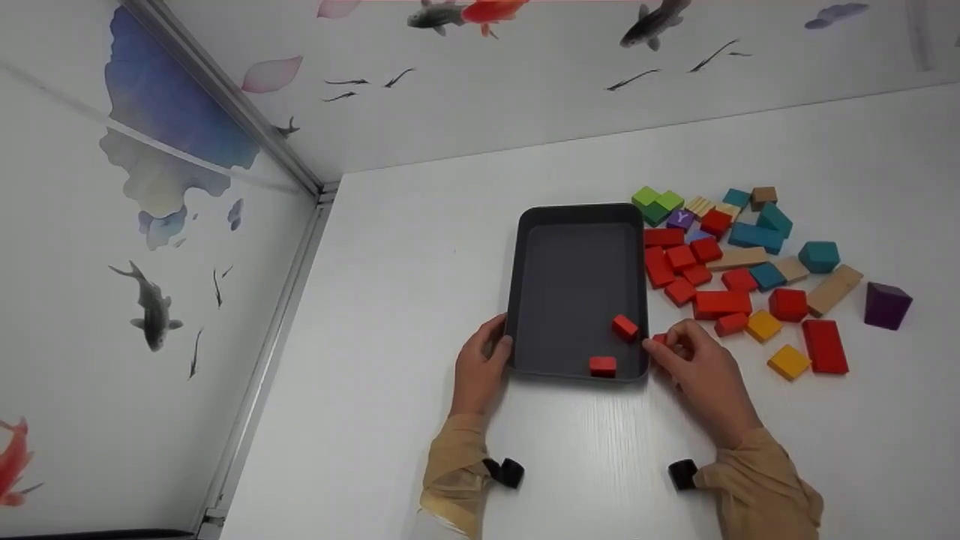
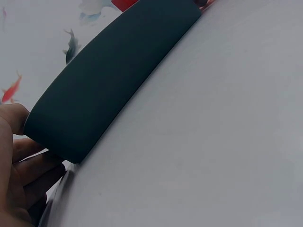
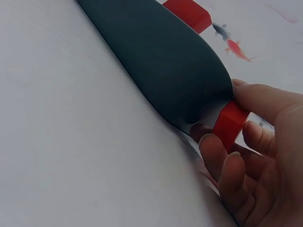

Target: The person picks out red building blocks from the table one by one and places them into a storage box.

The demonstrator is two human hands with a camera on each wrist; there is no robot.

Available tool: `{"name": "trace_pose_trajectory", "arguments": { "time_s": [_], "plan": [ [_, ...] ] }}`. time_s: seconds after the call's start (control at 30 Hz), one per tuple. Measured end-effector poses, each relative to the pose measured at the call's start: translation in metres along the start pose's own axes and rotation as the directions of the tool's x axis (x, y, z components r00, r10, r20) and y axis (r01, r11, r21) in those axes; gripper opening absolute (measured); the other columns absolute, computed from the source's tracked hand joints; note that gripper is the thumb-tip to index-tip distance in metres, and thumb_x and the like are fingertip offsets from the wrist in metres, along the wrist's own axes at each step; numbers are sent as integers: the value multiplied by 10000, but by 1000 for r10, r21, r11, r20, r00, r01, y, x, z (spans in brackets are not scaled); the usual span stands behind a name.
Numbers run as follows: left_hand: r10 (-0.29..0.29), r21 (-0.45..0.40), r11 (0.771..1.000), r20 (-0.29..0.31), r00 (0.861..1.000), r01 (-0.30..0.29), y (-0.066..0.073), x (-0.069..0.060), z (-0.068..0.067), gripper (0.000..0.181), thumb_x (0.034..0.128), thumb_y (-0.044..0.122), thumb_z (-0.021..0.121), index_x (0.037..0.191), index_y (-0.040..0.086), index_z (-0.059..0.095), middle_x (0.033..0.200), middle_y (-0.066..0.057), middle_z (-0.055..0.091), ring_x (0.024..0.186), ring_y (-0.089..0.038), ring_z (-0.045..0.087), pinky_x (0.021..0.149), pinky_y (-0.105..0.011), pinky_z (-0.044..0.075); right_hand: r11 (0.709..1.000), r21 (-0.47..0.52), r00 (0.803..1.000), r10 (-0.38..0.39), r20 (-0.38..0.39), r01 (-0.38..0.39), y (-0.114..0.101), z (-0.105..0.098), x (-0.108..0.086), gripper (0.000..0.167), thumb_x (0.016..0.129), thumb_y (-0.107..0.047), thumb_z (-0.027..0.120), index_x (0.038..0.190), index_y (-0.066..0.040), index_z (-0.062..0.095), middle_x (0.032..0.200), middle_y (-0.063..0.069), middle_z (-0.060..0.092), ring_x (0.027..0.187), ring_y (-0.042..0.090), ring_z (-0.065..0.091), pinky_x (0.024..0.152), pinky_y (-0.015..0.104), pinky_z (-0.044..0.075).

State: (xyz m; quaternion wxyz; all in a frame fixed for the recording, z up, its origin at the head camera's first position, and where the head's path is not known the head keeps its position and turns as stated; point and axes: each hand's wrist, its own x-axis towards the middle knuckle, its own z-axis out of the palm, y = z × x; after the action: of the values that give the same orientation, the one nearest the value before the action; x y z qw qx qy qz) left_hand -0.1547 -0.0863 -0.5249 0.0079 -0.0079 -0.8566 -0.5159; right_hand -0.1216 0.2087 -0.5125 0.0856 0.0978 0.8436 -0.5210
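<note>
A dark grey tray [image 1: 581, 292] lies on the table with two red blocks inside, one red block [image 1: 624, 328] near the right wall and another red block [image 1: 602, 366] by the front wall. My left hand [image 1: 480, 367] grips the tray's left side near the front corner. In the left wrist view the thumb lies at the rim and the fingers [image 2: 35, 168] reach beneath the corner. Outside the tray's right front corner, my right hand [image 1: 705, 375] holds a small red block [image 3: 231, 124] among curled fingers. Its thumb [image 3: 265, 99] touches the tray's rim.
Right of the tray lie many loose blocks: red blocks [image 1: 721, 304], yellow blocks [image 1: 789, 362], teal blocks [image 1: 755, 237], green blocks [image 1: 656, 202] and plain wooden ones [image 1: 836, 289]. A purple block [image 1: 888, 305] sits farthest right. Walls with fish prints [image 1: 154, 307] border the table's left and back.
</note>
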Motion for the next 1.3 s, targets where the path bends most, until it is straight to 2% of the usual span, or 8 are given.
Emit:
{"name": "trace_pose_trajectory", "arguments": {
  "time_s": [0.33, 0.4, 0.57, 0.73, 0.87, 1.07, 1.2, 1.3],
  "plan": [
    [17, -1, 1000, 5, 1000, -17, 0, 0, -1, 340, 906, 378, 488, 1242, 328, 488, 1216, 157, 500, 1158, -22, 415, 973, -254, 317, 999, -27, 1000, -26, -13, 26, 1, 0, -1, 468, 770, -624, 508, 912, -178, 502, 874, 59, 525, 777, 235, 489, 580, 242, 467],
    [16, -10, 1000, 10, 1000, -16, 10, -3, -3, 344, 914, 322, 493, 1254, 270, 496, 1227, 112, 508, 1164, -49, 420, 975, -262, 316, 999, -22, 1000, -26, -16, 26, 2, 0, -1, 468, 769, -621, 512, 918, -177, 498, 878, 58, 522, 780, 234, 489, 586, 241, 467],
    [6, -4, 1000, 12, 1000, -5, 38, -11, -10, 350, 917, 191, 502, 1260, 122, 504, 1236, -3, 523, 1162, -87, 437, 970, -252, 321, 999, 53, 999, -12, -31, 13, 1, 1, -1, 476, 771, -576, 555, 1024, -185, 458, 975, 52, 524, 833, 234, 510, 620, 242, 492],
    [16, -15, 1000, 9, 1000, -16, 39, -12, -10, 347, 917, 181, 502, 1256, 109, 507, 1232, -19, 527, 1158, -88, 443, 968, -250, 323, 991, 133, 999, 32, -43, -26, 1, 3, 2, 565, 764, -543, 587, 1183, -219, 389, 1151, 27, 487, 965, 218, 511, 682, 234, 503],
    [7, -36, 999, 12, 1000, -6, 40, -12, -10, 349, 917, 182, 500, 1257, 107, 505, 1235, -24, 526, 1161, -94, 441, 977, -267, 318, 992, 120, 998, 36, -59, -29, 2, 4, 4, 578, 765, -547, 580, 1221, -248, 385, 1202, -2, 448, 1013, 211, 474, 743, 261, 498],
    [-5, -20, 1000, 16, 1000, 5, 40, -13, -10, 359, 917, 199, 502, 1265, 113, 498, 1245, -15, 516, 1171, -86, 426, 980, -255, 308, 991, 90, 991, -88, -101, 98, 3, 1, 1, 416, 827, -456, 567, 1202, -305, 467, 1211, -84, 450, 1065, 165, 440, 904, 390, 420],
    [-12, -24, 1000, 15, 1000, 13, 23, -8, -6, 360, 912, 224, 514, 1266, 160, 500, 1244, 22, 515, 1171, -77, 423, 979, -254, 309, 984, 43, 978, -168, -121, 175, 3, -1, -1, 356, 862, -427, 530, 1211, -357, 513, 1253, -140, 430, 1112, 124, 415, 907, 397, 413],
    [-11, -27, 1000, 13, 1000, 11, 7, -3, -3, 358, 907, 268, 520, 1262, 228, 498, 1241, 73, 508, 1171, -66, 419, 981, -265, 307, 980, 19, 975, -193, -110, 197, 1, -1, -3, 373, 871, -441, 504, 1240, -391, 491, 1271, -152, 426, 1099, 116, 428, 888, 375, 423]
  ]
}}
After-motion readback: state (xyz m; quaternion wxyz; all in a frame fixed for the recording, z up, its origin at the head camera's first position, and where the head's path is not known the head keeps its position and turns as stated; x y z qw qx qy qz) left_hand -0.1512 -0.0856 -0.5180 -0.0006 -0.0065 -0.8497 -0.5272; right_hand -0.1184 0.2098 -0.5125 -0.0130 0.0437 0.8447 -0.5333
